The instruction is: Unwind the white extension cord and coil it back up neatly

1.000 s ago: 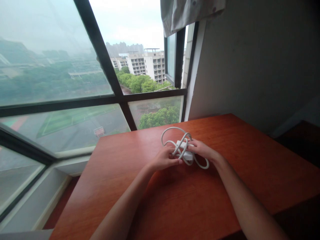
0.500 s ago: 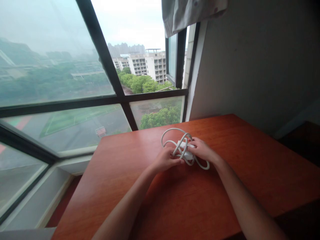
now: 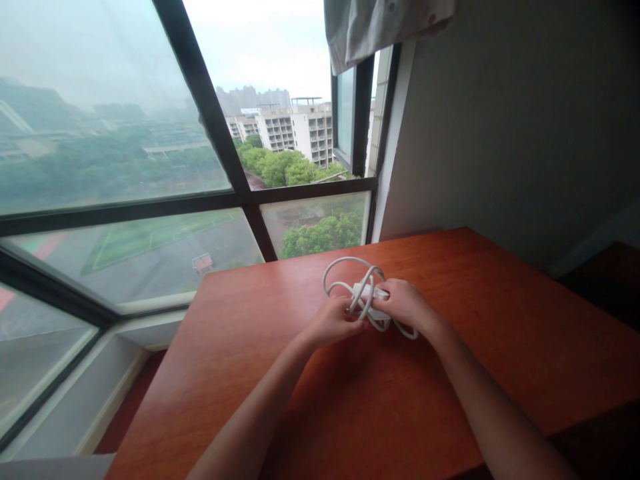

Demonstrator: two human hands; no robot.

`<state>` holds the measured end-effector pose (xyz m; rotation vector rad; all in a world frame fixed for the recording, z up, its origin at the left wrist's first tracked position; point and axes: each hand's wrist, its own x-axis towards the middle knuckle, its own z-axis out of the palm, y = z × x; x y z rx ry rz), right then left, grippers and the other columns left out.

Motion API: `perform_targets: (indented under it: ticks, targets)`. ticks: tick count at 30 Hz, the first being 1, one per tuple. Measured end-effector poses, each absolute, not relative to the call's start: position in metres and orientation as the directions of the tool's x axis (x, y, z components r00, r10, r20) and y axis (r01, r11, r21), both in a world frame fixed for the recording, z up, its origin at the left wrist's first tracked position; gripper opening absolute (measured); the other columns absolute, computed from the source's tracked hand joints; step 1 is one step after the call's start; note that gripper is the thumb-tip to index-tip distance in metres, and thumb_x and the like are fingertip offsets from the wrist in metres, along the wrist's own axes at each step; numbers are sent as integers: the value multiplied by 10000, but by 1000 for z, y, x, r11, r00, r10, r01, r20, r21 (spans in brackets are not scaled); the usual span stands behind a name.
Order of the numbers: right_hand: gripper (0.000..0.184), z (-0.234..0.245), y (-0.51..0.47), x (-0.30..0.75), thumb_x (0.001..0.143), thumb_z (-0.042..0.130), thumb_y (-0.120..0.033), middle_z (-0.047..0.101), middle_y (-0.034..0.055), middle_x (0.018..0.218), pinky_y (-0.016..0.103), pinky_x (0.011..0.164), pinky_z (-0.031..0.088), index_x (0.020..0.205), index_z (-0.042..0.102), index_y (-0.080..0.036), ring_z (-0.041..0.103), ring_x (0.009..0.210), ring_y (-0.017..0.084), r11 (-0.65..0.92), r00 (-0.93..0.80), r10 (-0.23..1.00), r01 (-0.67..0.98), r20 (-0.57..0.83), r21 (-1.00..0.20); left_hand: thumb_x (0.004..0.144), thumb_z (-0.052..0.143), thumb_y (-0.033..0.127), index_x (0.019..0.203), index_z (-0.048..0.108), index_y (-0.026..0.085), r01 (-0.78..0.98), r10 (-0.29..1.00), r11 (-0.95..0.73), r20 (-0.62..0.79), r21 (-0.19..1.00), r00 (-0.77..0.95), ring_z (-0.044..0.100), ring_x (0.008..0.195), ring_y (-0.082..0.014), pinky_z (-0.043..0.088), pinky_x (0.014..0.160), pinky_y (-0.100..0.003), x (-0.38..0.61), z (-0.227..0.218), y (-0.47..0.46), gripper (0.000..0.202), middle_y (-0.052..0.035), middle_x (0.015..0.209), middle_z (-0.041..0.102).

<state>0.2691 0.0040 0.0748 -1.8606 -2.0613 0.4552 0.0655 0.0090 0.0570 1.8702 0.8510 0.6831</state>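
A white power strip [image 3: 371, 293] wrapped in loops of its own white cable [image 3: 336, 273] rests on the reddish wooden table [image 3: 280, 373]. My left hand [image 3: 334, 321] is curled around the cable at the strip's left side. My right hand [image 3: 406, 304] grips the strip's right end with closed fingers, covering part of it. One cable loop sticks out under my right wrist.
A large window with dark frames [image 3: 210, 127] runs along the table's far and left sides. A grey wall [image 3: 500, 120] stands on the right. A pale cloth [image 3: 380, 23] hangs from above. A dark surface [image 3: 605, 273] lies at the right edge.
My two hands have closed in slightly on the cable bundle, and my right hand now covers more of the strip. The bundle stays in the same spot.
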Motion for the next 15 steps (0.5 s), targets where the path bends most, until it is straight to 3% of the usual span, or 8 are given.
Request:
perform_targets:
  ticks: [4,6,11,15]
  targets:
    - [338,72,7,272,819,599,-485,718,50,815,253,624,386,979,718,-213,627,729,202,104,-80,995,776,66,-622,766,678,315,921,719,128,154,758,-201,54,967,651,519,629,-123,377,572,-209,67,55,11,246,-18,724,638]
    - [308,70,7,274,829,592,-446,727,49,846,247,632,400,964,720,-199,633,742,198,143,-112,990,726,90,-673,759,711,389,938,720,119,95,751,-143,46,985,659,549,676,-141,400,603,-217,67,55,12,324,-37,769,658]
    - [257,63,12,275,854,558,-351,714,63,847,242,663,416,784,728,-172,621,736,174,296,-215,955,689,204,-662,706,773,449,908,734,100,43,758,-65,21,997,651,573,723,-154,408,632,-221,65,53,11,405,-46,793,670]
    - [307,62,12,273,885,492,-307,686,46,745,238,637,390,677,679,-180,597,687,160,341,-133,923,721,362,-603,682,804,424,939,730,89,4,791,31,-27,1000,611,591,751,-164,426,689,-240,65,52,9,428,-55,815,686]
